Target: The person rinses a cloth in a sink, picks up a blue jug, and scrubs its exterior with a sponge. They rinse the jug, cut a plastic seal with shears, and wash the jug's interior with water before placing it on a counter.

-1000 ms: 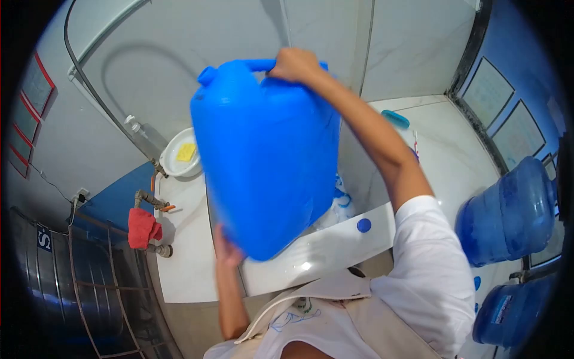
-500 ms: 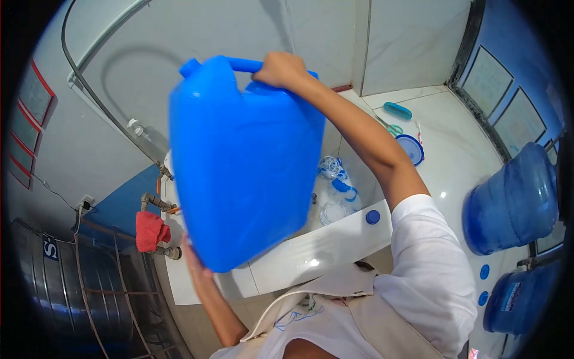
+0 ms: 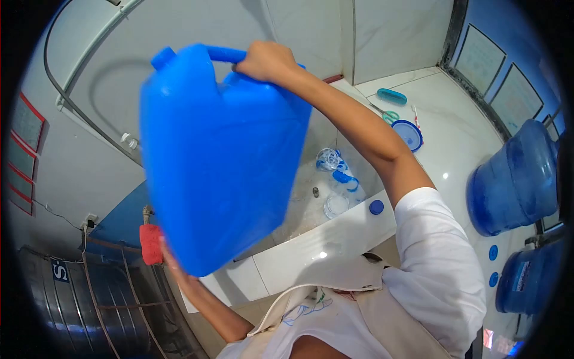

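Observation:
A big blue jerrycan (image 3: 221, 161) hangs tilted in front of me, above the white tiled sink. My right hand (image 3: 263, 60) is closed around its top handle, beside the blue screw cap (image 3: 163, 58). Low on its left side, my left hand (image 3: 173, 261) supports the bottom corner, its fingers partly hidden behind the plastic. Just left of that hand, a red cloth (image 3: 151, 244) hangs on a pipe.
Inside the sink lie clear and blue plastic pieces (image 3: 344, 178); a blue cap (image 3: 376, 207) sits on its rim. Scissors (image 3: 388, 115), a teal case (image 3: 391, 96) and a round blue-rimmed lid (image 3: 408, 135) lie on the right counter, near a large water bottle (image 3: 514, 179). A steel tank (image 3: 84, 305) stands at left.
The jerrycan has shifted left and tilted a little more, both hands moving with it. More of the sink bottom and its drain now shows.

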Demonstrator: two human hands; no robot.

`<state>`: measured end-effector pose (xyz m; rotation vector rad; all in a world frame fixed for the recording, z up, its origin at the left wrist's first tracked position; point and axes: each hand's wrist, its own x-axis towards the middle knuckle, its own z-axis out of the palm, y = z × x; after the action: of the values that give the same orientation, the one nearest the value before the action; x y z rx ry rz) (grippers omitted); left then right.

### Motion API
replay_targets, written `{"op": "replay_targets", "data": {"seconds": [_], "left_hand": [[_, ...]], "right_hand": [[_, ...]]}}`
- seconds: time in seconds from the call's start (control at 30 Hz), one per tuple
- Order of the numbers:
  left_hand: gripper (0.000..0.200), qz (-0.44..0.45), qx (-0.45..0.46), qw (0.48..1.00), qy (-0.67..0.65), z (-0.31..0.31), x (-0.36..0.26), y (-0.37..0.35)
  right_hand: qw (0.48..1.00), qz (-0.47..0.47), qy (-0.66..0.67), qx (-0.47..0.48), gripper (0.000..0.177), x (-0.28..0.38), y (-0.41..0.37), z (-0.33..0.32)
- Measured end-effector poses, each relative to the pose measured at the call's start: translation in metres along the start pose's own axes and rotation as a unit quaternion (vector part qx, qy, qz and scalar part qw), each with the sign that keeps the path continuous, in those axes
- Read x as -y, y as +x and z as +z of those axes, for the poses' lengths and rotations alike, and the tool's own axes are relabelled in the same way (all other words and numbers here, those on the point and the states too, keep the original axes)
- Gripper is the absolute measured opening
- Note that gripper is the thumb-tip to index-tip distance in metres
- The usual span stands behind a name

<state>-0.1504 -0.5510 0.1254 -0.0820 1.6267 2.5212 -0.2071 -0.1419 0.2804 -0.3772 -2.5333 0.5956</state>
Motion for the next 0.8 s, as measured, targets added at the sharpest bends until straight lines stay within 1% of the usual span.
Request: {"op": "replay_targets", "data": {"seconds": [0.03, 0.07, 0.13, 0.2, 0.23, 0.27, 0.3, 0.33, 0.37, 0.4, 0.43, 0.5, 0.53, 0.57, 0.6, 0.63, 0.67, 0.7, 0.73, 0.77, 0.8], "left_hand": [[0.063, 0.024, 0.035, 0.999, -0.029, 0.011, -0.014, 0.002], [0.063, 0.018, 0.035, 0.999, -0.029, 0.021, -0.012, 0.01], [0.061, 0.061, -0.008, 0.998, -0.021, 0.039, -0.003, 0.024], [0.059, 0.056, -0.035, 0.998, 0.013, 0.03, 0.04, 0.045], [0.059, 0.056, -0.034, 0.998, 0.018, 0.017, 0.058, 0.044], [0.059, 0.008, -0.052, 0.999, 0.008, -0.001, 0.076, 0.036], [0.058, -0.037, -0.07, 0.997, -0.004, -0.001, 0.079, 0.027], [0.058, -0.034, -0.068, 0.997, -0.007, -0.006, 0.069, 0.023], [0.058, -0.02, -0.021, 1.0, -0.006, 0.001, 0.04, 0.005], [0.057, -0.005, 0.025, 1.0, -0.003, 0.004, 0.018, -0.007], [0.057, -0.002, 0.022, 1.0, -0.002, 0.004, 0.004, -0.003], [0.057, 0.023, 0.082, 0.994, -0.065, 0.01, -0.015, 0.014], [0.058, 0.174, 0.135, 0.975, -0.01, 0.01, 0.001, 0.017], [0.058, 0.174, 0.136, 0.975, -0.011, 0.011, 0.022, 0.029], [0.057, 0.105, 0.044, 0.993, -0.003, 0.013, 0.044, 0.046], [0.055, 0.034, -0.048, 0.998, 0.006, 0.013, 0.058, 0.054], [0.055, 0.034, -0.047, 0.998, 0.008, 0.007, 0.07, 0.046], [0.057, 0.013, -0.063, 0.998, 0.015, -0.003, 0.083, 0.03], [0.058, -0.007, -0.078, 0.997, 0.022, -0.011, 0.088, 0.021], [0.058, -0.005, -0.077, 0.997, 0.019, -0.008, 0.074, 0.014], [0.058, -0.002, -0.039, 0.999, 0.014, -0.003, 0.042, -0.002]], "right_hand": [[0.999, 0.012, 0.031, -0.014, 0.042, 0.004, 0.001, -0.009], [0.999, 0.016, 0.028, -0.012, 0.042, 0.001, 0.004, -0.012], [0.997, 0.038, 0.024, -0.063, 0.042, -0.011, 0.017, -0.017], [0.998, 0.052, 0.018, -0.044, 0.042, -0.036, 0.016, -0.004], [0.998, 0.056, 0.007, -0.028, 0.042, -0.047, 0.013, 0.006], [0.999, 0.046, -0.016, -0.006, 0.042, -0.054, 0.008, 0.016], [0.999, 0.044, -0.018, -0.009, 0.042, -0.047, 0.002, 0.014], [0.999, 0.031, -0.026, 0.005, 0.042, -0.038, -0.004, 0.015], [0.999, 0.017, -0.033, 0.023, 0.041, -0.028, -0.008, 0.016], [1.0, 0.013, -0.008, 0.012, 0.041, -0.018, -0.007, 0.012], [1.0, 0.01, -0.005, 0.012, 0.041, -0.012, -0.004, 0.004], [0.998, 0.025, 0.039, -0.033, 0.041, -0.005, 0.006, -0.011], [0.998, 0.028, 0.019, -0.051, 0.04, -0.008, 0.014, -0.015], [0.998, 0.028, 0.018, -0.052, 0.04, -0.014, 0.016, -0.016], [0.998, 0.036, 0.007, -0.044, 0.04, -0.023, 0.016, -0.014], [0.998, 0.045, -0.004, -0.035, 0.04, -0.032, 0.014, -0.008], [0.998, 0.045, -0.032, -0.027, 0.039, -0.043, 0.012, 0.006], [0.998, 0.046, -0.032, -0.028, 0.039, -0.044, 0.009, 0.014], [0.999, 0.021, -0.042, -0.006, 0.041, -0.042, 0.002, 0.021], [0.998, -0.009, -0.054, 0.016, 0.043, -0.037, -0.002, 0.023], [1.0, -0.01, -0.028, -0.001, 0.042, -0.023, -0.005, 0.02]]}}
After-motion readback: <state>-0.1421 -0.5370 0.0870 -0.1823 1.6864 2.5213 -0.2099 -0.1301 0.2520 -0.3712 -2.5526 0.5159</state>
